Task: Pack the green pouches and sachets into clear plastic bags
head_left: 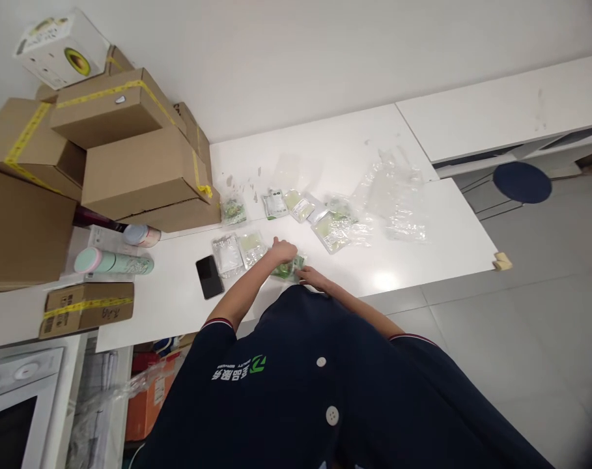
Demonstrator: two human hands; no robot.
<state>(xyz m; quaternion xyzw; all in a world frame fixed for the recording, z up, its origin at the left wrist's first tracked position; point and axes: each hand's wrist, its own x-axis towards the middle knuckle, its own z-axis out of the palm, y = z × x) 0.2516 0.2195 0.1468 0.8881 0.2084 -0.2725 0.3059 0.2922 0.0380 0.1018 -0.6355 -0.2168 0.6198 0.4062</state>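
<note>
A small clear packet with green print [286, 269] lies at the table's near edge, close against my body. My left hand [282, 250] is closed over its upper left part, fingers curled and partly hidden. The fingers of my right hand [313, 278] pinch its right edge. Left of my left hand lie a clear packet with a pale green label [251, 246] and a clear packet with a white label [228, 254]. Beyond my hands, flat packets such as one with a green label [331, 232] lie in a loose row.
A black phone [209, 277] lies left of the packets. Crumpled clear plastic bags [398, 198] spread over the right side of the white table [374, 267]. Cardboard boxes [144, 169] are stacked at left, near a mint green bottle [114, 262]. A dark blue stool [522, 182] stands at right.
</note>
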